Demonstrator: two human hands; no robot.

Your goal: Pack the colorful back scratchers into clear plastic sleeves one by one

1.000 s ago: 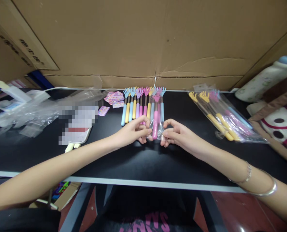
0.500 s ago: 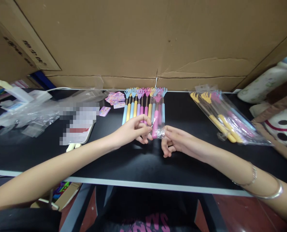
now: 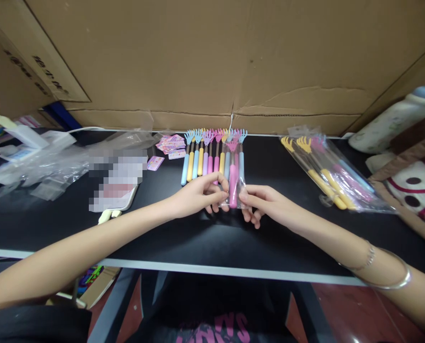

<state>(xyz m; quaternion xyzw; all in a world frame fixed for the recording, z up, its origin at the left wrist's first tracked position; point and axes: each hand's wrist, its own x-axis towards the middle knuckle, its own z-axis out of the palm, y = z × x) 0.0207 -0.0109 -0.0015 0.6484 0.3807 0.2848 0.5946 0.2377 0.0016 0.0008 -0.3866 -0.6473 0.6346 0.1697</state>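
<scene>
Between my two hands is a clear plastic bag (image 3: 241, 179) with a pink back scratcher (image 3: 233, 186) inside, its claw end pointing away from me. My left hand (image 3: 207, 193) pinches the bag's left edge near the handle's bottom. On the opposite edge, the thumb and fingers of my right hand (image 3: 260, 202) are closed on the plastic. Just behind lies a row of loose back scratchers (image 3: 200, 159) in blue, yellow, purple and pink, side by side; my left hand covers some handle ends.
Bagged back scratchers (image 3: 327, 176) lie in a pile at the right. Small printed cards (image 3: 171, 144) sit left of the row, near a phone (image 3: 121, 186) with a cable and crumpled clear bags (image 3: 69, 157). Cardboard (image 3: 212, 62) walls the back; a bottle (image 3: 384, 121) stands far right.
My right hand has closed its grip along the bag's right edge. The bag with the pink back scratcher has shifted slightly and now hangs flatter between both hands.
</scene>
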